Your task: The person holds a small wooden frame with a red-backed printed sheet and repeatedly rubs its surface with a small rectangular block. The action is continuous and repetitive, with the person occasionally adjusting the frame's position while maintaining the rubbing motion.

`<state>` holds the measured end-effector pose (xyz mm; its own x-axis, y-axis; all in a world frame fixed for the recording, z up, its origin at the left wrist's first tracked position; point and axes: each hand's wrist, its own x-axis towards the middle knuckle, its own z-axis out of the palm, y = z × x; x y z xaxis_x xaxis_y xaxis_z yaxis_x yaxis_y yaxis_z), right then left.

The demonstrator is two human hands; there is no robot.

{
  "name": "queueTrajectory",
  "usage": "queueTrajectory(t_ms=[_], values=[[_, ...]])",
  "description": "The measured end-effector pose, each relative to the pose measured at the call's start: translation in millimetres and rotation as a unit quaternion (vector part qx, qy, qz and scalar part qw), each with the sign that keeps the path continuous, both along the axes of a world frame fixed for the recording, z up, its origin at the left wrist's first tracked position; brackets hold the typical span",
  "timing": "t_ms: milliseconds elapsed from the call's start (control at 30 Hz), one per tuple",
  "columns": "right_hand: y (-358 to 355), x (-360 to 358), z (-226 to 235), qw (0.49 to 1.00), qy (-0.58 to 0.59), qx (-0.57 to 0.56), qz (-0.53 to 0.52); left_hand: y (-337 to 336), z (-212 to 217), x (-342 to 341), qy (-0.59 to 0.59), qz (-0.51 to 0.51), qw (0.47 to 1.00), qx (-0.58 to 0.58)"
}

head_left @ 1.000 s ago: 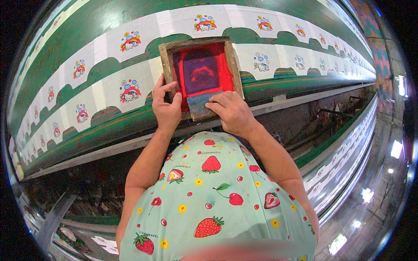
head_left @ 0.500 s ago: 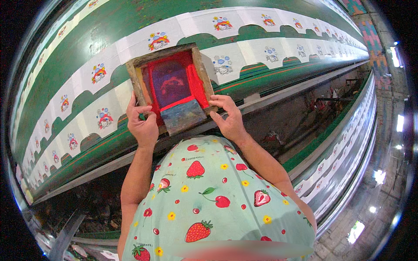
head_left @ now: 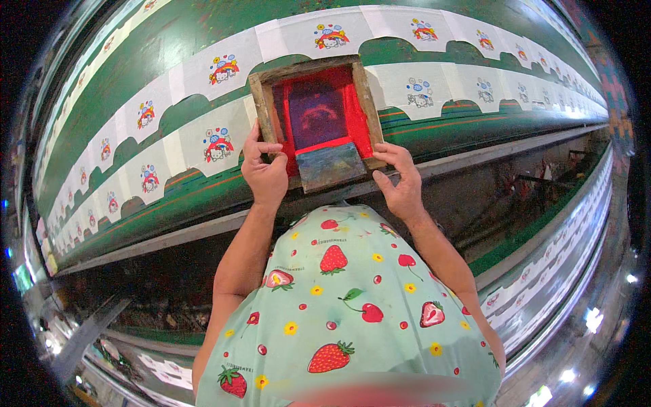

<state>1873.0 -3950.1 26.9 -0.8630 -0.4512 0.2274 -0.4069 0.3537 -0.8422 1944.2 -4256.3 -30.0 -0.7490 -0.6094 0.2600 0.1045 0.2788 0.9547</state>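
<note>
A small wooden printing screen frame (head_left: pixel 371 108), with red ink round a dark mesh window, lies over the near row of white cut cloth pieces. My left hand (head_left: pixel 266 173) is closed on its near left corner, thumb and forefinger bent together. At the near right corner, my right hand (head_left: pixel 403 182) grips the wood with its fingers on top and the thumb on the near side. A flat, ink-stained squeegee blade (head_left: pixel 331 168) leans inside the frame, sticking out past its near edge. The cloth beneath the frame is hidden.
A long green table (head_left: pixel 400 125) carries two rows of white pieces with colourful cartoon prints (head_left: pixel 218 144). Right of the frame, prints (head_left: pixel 420 91) show less colour. A pale rail (head_left: pixel 454 161) edges the table. Another table with white pieces (head_left: pixel 529 271) stands at the lower right.
The frame and both hands have moved right and slightly farther away in the picture. The whole view has shifted too. Both hands keep their grip on the frame.
</note>
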Motion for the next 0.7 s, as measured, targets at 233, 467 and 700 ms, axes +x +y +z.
queueTrajectory(t_ms=[233, 467, 700], values=[[8, -5, 0, 0.999, 0.026, 0.007, 0.018, 3, 2, -3, -0.04, 0.001, 0.999, 0.027], [-5, 1, 14, 0.985, 0.14, 0.082, 0.063, 6, 0, -5, -0.037, 0.002, 0.999, 0.038], [-46, -6, 32, 0.938, 0.232, 0.192, 0.173, 5, 0, -5, -0.038, 0.001, 0.998, 0.047]])
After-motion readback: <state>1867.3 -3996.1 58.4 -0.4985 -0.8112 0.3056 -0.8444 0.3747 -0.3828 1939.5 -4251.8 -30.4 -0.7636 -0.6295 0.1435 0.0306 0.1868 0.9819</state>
